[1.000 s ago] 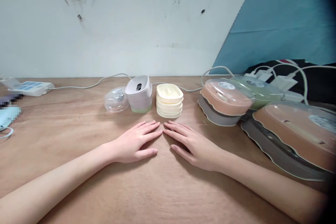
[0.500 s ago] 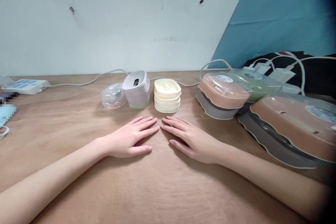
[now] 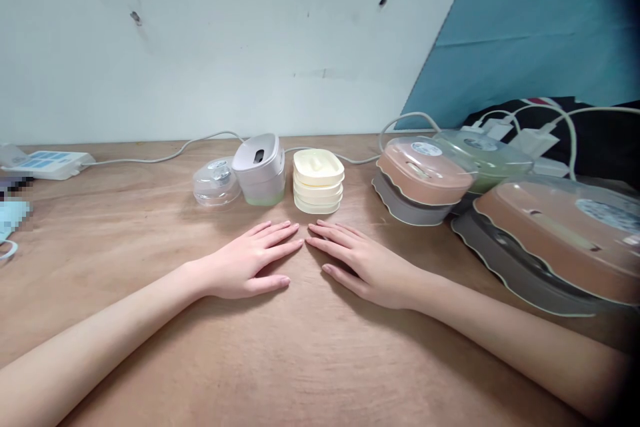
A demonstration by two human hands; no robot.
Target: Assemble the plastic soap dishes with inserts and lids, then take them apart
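Where the head camera looks: down on a brown wooden tabletop (image 3: 125, 227), with both bare forearms reaching in.
Left hand (image 3: 245, 263): palm down, flat on the wood, fingers stretched out, holding nothing.
Right hand (image 3: 363, 263): same pose, flat and empty; its fingertips nearly meet those of the left hand.
Stack of cream rounded-square plastic trays (image 3: 319, 181): just beyond both sets of fingertips, not touched.
White plastic box with pale green base (image 3: 260, 169): beyond the left hand, just beside the stack.
Clear round plastic dome (image 3: 216, 181): beyond the left hand, on the box's far side.
Brown tray under clear lid on grey scalloped base (image 3: 423, 177): beyond the right hand, off to its outer side.
Larger brown lidded tray (image 3: 560, 240): beside the right forearm.
White power strip (image 3: 47, 164): well apart, far outside the left hand.
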